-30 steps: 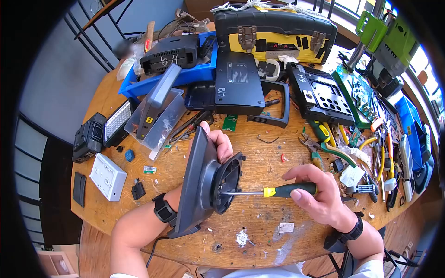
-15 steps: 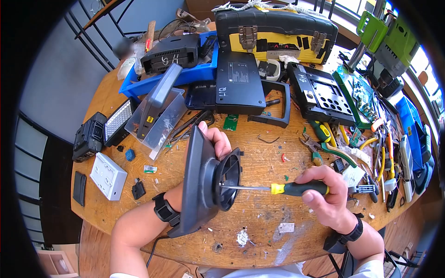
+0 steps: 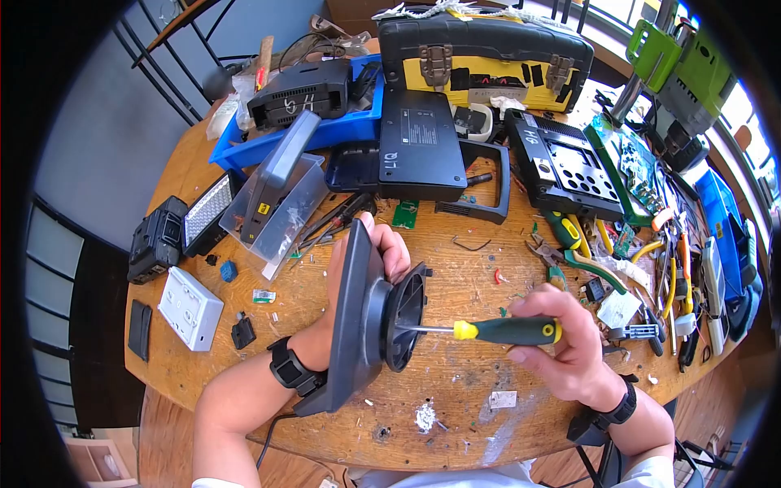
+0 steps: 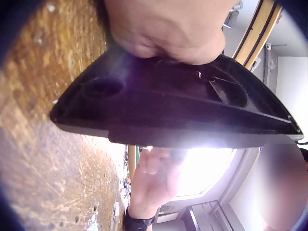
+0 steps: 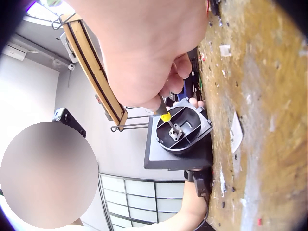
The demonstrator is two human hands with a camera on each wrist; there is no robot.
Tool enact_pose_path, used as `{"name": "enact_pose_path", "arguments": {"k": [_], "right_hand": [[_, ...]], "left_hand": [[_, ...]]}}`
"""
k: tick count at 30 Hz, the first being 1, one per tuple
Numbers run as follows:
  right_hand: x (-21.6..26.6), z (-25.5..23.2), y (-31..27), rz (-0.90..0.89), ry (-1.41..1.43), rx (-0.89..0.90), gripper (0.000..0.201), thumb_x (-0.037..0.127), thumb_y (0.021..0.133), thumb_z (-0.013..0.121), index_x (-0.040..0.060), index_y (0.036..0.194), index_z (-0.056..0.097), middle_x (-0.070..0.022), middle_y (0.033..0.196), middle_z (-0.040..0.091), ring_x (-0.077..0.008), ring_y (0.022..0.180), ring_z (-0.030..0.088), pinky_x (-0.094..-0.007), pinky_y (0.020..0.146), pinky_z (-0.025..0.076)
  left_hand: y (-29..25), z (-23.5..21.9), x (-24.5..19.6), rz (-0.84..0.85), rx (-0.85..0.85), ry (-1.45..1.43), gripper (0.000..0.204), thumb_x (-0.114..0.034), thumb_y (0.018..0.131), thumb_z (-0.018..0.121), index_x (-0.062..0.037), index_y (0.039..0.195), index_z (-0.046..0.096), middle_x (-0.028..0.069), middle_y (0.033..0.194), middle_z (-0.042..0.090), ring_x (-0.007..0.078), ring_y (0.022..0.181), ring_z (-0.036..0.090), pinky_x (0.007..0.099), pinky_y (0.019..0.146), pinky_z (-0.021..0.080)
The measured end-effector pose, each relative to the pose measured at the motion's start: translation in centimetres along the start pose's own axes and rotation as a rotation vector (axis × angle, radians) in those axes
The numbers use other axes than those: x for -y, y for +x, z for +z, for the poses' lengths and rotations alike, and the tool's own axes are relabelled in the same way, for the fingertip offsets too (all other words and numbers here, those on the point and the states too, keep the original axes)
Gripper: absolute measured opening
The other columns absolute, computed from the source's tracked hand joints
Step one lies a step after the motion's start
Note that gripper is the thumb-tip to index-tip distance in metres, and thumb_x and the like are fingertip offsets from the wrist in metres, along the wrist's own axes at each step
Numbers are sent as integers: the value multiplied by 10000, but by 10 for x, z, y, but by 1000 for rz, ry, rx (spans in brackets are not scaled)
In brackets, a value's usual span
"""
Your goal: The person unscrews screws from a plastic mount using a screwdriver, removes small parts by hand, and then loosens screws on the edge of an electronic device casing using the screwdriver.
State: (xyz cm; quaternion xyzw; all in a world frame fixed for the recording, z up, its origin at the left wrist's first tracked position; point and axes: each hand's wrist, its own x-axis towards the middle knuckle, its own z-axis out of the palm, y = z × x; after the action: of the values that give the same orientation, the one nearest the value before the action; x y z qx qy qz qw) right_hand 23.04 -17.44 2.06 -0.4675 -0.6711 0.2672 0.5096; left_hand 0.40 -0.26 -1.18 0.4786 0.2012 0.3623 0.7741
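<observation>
The wooden bench (image 3: 464, 390) spreads beneath everything, its surface scuffed and scattered with debris. At its far side sits a black and yellow toolbox (image 3: 484, 57), with a green drill press (image 3: 691, 73) to the right. A blue tray (image 3: 232, 149) lies left of a flat black case (image 3: 419, 146) that bears handwritten white letters.

Over the near part of the bench, a black housing (image 3: 350, 325) is held on its side, its round collar (image 3: 396, 325) facing right. A white box (image 3: 189, 311) stands to its left.

Of the two hands, the left hand (image 3: 390, 250) grips the housing from behind, fingers showing past the upper edge. The right hand (image 3: 569, 342) holds the dark green handle of a screwdriver (image 3: 508, 329) between thumb and fingers. The shaft points into the collar, toward a small metal plate (image 5: 176, 132); whether the tip sits in a screw cannot be told.

Smaller still are a blue lump (image 3: 229, 272) and, nearer the person, white crumbs (image 3: 425, 417).
</observation>
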Motion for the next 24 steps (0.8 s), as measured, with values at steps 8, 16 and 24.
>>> {"name": "enact_pose_path", "arguments": {"k": [8,16,24], "right_hand": [[2,0,1,-13,-143,218,411,66,837,819,47,1211,649,-119,981,738,-314,825,729,-392,714,572],[3,0,2,-21,-150,207,404,73,841,820,43,1206,651,-130,970,752,-321,824,747,-385,716,587],[5,-8,-11,219,46,-139,293,241,983,728,-13,1119,672,-77,877,732,-140,710,692,-280,642,532]], "left_hand": [[1,0,-1,-7,-2,-41,632,-461,1158,266,-74,700,466,28,686,446,124,652,397,279,608,372],[2,0,1,-11,-22,-12,633,-477,1150,288,-79,693,471,25,677,451,126,647,411,282,601,382],[-2,-7,-7,-67,113,-133,587,-460,1154,256,-83,767,484,45,761,461,159,716,436,314,678,463]]}}
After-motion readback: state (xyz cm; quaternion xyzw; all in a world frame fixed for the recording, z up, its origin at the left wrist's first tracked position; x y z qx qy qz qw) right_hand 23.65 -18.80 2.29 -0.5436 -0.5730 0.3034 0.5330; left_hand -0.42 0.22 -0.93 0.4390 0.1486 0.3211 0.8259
